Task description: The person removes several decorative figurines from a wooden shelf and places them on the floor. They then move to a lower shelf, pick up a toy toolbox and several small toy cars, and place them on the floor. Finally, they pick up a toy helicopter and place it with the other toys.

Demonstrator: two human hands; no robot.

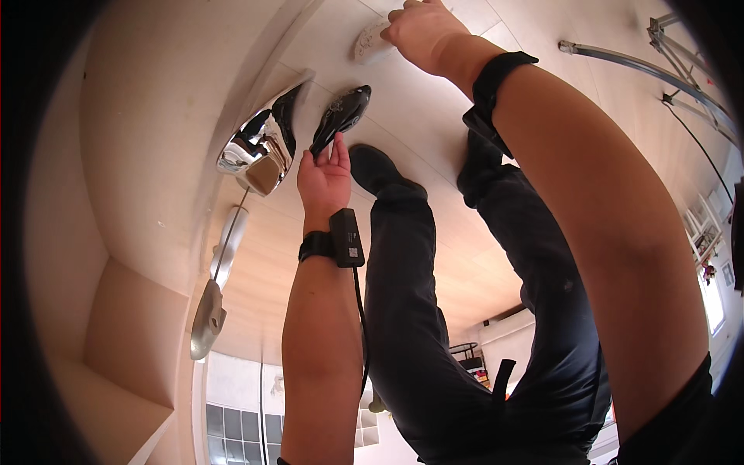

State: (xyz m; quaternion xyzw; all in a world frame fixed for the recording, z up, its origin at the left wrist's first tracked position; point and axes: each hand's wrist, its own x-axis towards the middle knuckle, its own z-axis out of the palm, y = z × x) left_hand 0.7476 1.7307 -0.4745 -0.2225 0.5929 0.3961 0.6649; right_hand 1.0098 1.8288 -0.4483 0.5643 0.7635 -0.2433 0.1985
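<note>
My left hand (326,177) is palm up, its thumb and fingers around the narrow end of a glossy black ornament (343,113) with silver scrollwork, perhaps a vase. At the upper edge of the view, my right hand (427,35) has its fingers curled against a white ornament (371,43) with a raised scroll pattern. Part of that white piece is hidden behind the fingers. Just left of the black ornament stands a mirror-finished silver object (270,168), which reflects dark shapes.
A pale ledge or wall panel (151,174) runs along the left. Below the silver object are a face-like sculpture (206,322) and a thin rod (232,232). My dark shoe (381,168) rests on the light tiled floor (418,122). A metal folding frame (651,64) stands at upper right.
</note>
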